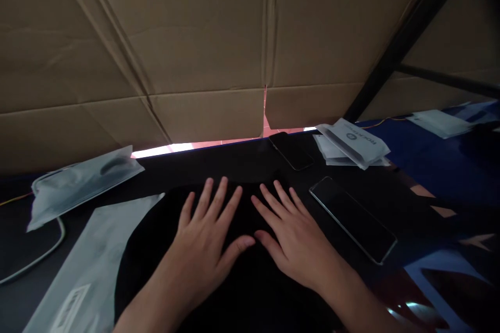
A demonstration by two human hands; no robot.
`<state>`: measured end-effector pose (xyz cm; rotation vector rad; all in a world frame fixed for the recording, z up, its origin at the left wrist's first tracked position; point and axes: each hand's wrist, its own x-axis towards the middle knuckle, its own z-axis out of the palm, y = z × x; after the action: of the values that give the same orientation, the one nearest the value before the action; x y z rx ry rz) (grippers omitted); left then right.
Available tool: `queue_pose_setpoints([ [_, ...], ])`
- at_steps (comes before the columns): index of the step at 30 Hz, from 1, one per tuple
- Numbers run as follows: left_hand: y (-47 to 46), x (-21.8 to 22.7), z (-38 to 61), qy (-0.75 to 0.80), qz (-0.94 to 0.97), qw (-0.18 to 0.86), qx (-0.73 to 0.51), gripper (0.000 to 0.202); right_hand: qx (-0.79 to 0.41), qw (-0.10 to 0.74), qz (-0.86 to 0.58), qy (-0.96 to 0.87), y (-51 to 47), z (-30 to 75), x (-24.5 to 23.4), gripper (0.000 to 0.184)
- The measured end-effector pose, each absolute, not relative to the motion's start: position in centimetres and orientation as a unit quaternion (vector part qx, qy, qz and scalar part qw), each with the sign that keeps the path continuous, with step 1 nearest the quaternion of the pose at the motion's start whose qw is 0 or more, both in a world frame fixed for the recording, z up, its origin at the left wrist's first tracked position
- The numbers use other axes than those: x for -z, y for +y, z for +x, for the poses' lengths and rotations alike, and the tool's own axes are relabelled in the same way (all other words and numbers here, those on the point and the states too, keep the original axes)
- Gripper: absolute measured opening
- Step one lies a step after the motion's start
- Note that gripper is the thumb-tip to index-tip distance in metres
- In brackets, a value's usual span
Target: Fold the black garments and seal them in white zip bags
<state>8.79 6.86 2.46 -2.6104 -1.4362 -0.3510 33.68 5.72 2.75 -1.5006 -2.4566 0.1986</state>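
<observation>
Both my hands lie flat on a black garment [156, 260] spread on the dark table. My left hand [207, 242] has its fingers spread and stretched forward, palm down. My right hand [291, 239] lies right beside it, fingers also spread, the two thumbs nearly touching. Neither hand holds anything. The garment partly covers a large grey plastic bag [84, 265] at the lower left.
Two dark phones lie to the right, a bigger phone [351, 218] and a smaller phone [291, 150] farther back. White packets [349, 143] are stacked at the back right, a grey pouch [80, 182] at the left with a cable [39, 255]. A cardboard wall [195, 47] stands behind the table.
</observation>
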Motion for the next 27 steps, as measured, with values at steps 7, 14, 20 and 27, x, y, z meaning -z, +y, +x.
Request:
queue_pose_setpoints([
  [7,4.2,-0.6,8.7,-0.423,-0.896,0.060,0.122,0.132,-0.042,0.117,-0.562,-0.818,5.3,33.6,-1.5,0.059],
  [14,9.9,-5.2,7.9,-0.500,-0.860,0.023,0.098,0.072,0.013,0.157,-0.560,-0.813,9.9,34.0,-3.3,0.048],
  [20,15.7,-7.9,6.8,-0.532,-0.845,0.041,0.032,0.027,0.035,0.195,-0.572,-0.796,13.9,35.7,-4.3,0.021],
  [27,8.6,-7.2,3.2,-0.449,-0.881,0.101,0.113,0.041,0.020,0.248,-0.535,-0.808,7.8,39.1,-4.2,0.011],
])
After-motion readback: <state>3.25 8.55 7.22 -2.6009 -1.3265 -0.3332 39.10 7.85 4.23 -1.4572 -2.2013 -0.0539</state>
